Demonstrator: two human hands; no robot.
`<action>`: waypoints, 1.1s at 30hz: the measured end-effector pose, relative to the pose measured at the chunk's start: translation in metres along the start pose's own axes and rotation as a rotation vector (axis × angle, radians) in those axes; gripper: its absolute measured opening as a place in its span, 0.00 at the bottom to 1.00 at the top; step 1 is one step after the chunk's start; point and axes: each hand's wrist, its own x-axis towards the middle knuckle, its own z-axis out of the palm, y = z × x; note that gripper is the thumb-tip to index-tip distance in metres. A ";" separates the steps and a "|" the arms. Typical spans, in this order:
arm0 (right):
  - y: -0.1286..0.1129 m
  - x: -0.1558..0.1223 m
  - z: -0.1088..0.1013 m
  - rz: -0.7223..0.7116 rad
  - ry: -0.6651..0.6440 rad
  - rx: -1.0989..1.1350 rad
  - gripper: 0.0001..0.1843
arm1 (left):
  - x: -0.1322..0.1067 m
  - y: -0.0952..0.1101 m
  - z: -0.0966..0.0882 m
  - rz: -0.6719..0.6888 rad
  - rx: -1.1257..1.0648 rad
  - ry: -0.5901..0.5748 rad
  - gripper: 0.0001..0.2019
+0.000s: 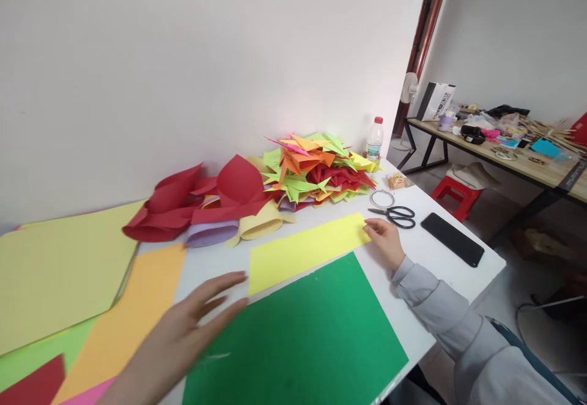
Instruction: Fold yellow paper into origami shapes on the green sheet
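Observation:
A folded yellow paper strip (302, 249) lies on the white table (435, 258), above a large green sheet (298, 338). My right hand (385, 240) pinches the strip's right end, fingers closed on its corner. My left hand (183, 325) hovers flat with fingers stretched out, just left of the strip's left end and over the green sheet's corner, holding nothing.
Scissors (397, 215), a tape ring (382, 199), a black phone (452, 238) and a water bottle (375, 139) sit at the right. A heap of folded paper shapes (316, 169), curled red sheets (197, 200) and large yellow (59, 270) and orange sheets (132, 313) lie left. A cluttered wooden table (518, 160) stands beyond.

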 end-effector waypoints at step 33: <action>-0.007 0.008 -0.001 -0.085 0.157 0.043 0.11 | 0.056 0.004 0.057 0.250 -0.014 0.310 0.12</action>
